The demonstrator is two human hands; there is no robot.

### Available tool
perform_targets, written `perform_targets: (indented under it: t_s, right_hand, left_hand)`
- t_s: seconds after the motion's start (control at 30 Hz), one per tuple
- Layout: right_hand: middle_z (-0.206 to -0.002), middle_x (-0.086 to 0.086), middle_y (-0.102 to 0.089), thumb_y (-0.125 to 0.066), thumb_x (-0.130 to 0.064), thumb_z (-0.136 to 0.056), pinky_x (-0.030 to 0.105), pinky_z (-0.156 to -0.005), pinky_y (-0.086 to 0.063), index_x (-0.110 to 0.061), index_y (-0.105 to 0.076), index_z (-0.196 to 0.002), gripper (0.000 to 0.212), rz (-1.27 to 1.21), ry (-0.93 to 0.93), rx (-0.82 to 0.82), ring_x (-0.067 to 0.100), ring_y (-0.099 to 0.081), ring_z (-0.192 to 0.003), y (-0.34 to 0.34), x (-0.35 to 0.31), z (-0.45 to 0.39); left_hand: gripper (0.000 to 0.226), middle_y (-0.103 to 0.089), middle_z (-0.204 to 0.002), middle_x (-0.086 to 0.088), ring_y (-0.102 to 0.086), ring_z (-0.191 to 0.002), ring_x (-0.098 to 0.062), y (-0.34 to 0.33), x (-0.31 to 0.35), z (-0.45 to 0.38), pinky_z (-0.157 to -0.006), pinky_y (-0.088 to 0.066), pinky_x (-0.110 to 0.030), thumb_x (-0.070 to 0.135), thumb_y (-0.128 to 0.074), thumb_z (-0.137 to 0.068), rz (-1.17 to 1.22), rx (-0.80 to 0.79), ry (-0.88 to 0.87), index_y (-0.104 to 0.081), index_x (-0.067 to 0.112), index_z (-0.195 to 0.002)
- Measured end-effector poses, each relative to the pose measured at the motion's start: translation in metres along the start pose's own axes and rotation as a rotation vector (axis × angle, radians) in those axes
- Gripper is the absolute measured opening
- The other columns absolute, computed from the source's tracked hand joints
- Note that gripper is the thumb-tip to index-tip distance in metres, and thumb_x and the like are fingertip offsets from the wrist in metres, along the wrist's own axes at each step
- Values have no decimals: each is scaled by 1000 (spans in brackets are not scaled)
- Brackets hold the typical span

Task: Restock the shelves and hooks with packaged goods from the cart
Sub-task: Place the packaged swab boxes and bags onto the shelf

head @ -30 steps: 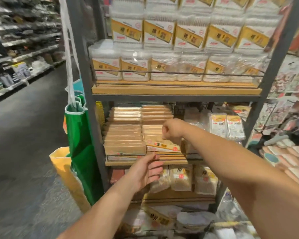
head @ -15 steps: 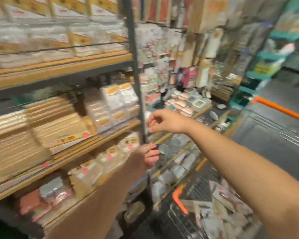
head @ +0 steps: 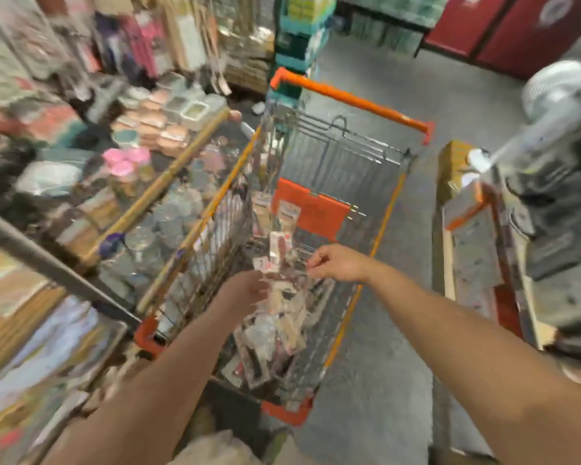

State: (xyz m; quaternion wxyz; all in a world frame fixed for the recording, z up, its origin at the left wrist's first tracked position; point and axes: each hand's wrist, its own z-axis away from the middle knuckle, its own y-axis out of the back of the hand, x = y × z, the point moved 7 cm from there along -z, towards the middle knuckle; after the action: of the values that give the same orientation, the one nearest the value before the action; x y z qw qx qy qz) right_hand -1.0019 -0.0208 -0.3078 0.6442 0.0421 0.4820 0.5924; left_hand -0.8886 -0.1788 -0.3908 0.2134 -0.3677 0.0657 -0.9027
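Observation:
A wire shopping cart with an orange handle stands ahead of me, holding a heap of small packaged goods. My left hand hangs over the heap with its fingers pointing down into it; the blur hides whether it touches anything. My right hand hovers above the cart's middle with loosely curled fingers and holds nothing I can make out. The shelf unit with its wooden rail runs along the cart's left side.
Shelves on the left carry jars, pink-lidded pots and boxed items. A second trolley with a cardboard box stands to the right. Grey floor lies between the two carts. Red doors are at the far right.
The view has swung right from the shelf of flat packs to the cart. Both hands have left the shelf and now reach over the cart's contents.

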Motion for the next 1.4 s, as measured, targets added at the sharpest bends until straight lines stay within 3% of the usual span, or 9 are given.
perform_targets:
  t_s: [0.17, 0.43, 0.57, 0.67, 0.8, 0.97, 1.17, 1.3, 1.4]
  right_hand:
    - [-92, 6, -65, -62, -33, -94, 33, -70, -43, -7, -66, -108, 30, -92, -83, -97, 21, -56, -79, -36, 49, -29]
    - [-62, -9, -56, -63, -13, -93, 12, -45, -32, -3, -69, -97, 12, -430, -254, -18, 2, -46, -48, -66, 94, -125]
    - [-75, 1, -61, -67, -23, -91, 28, -65, -40, -8, -67, -93, 16, -496, -389, 15, 16, -56, -73, -82, 130, -199]
    - [-101, 9, -64, -51, -34, -100, 33, -82, -44, -9, -62, -106, 28, -513, -484, 136, 25, -58, -95, -87, 167, -250]
    - [-136, 16, -50, -28, -34, -107, 29, -90, -35, -4, -45, -138, 47, -457, -557, 226, 31, -47, -127, -85, 218, -300]
    - [-141, 16, -50, -26, -41, -106, 32, -101, -34, -5, -51, -137, 53, -500, -590, 265, 30, -46, -130, -88, 274, -341]
    - [-129, 8, -56, -33, -62, -97, 45, -101, -43, -15, -46, -138, 64, -755, -679, 243, 30, -57, -116, -118, 294, -354]
    - [-127, 7, -57, -47, -62, -93, 48, -100, -47, -16, -54, -129, 59, -975, -767, 237, 31, -59, -111, -129, 284, -375]
    - [-136, 9, -55, -64, -72, -73, 46, -97, -48, -13, -54, -134, 86, -1019, -797, 152, 31, -55, -119, -142, 274, -392]
  left_hand:
    - [25, -66, -109, -5, -62, -103, -22, 21, -20, -33, -98, -44, -42, 28, -50, -101, -130, 188, 79, -60, 9, -114]
    - [34, -62, -119, -6, -62, -107, -24, 42, -21, -140, -99, -48, -45, 34, -53, -99, -196, 170, 203, -55, 11, -125]
    - [19, -61, -102, -1, -59, -94, -17, 53, -11, -207, -77, -46, -30, 36, -57, -97, -237, 149, 211, -56, 19, -105]
    - [42, -56, -82, -2, -53, -73, -15, 58, -1, -269, -65, -40, -31, 41, -68, -86, -313, 178, 144, -58, 13, -116]
    - [70, -52, -139, -8, -51, -126, -28, 50, 7, -354, -101, -39, -35, 48, -63, -90, -497, 267, 79, -38, 15, -146]
    - [92, -38, -152, -11, -38, -138, -33, 24, -14, -422, -93, -47, -35, 54, -66, -86, -562, 251, 115, -20, 14, -155]
    - [10, -65, -93, 0, -58, -71, -11, 50, -26, -416, -53, -46, -21, 22, -60, -96, -576, 363, 31, -60, 17, -104]
    - [12, -63, -90, -4, -58, -75, -16, 99, -33, -388, -68, -40, -30, 25, -56, -97, -560, 502, 55, -61, 15, -96]
    - [21, -65, -92, -7, -62, -88, -28, 119, -44, -372, -67, -40, -33, 30, -56, -96, -554, 536, 115, -63, 10, -102]
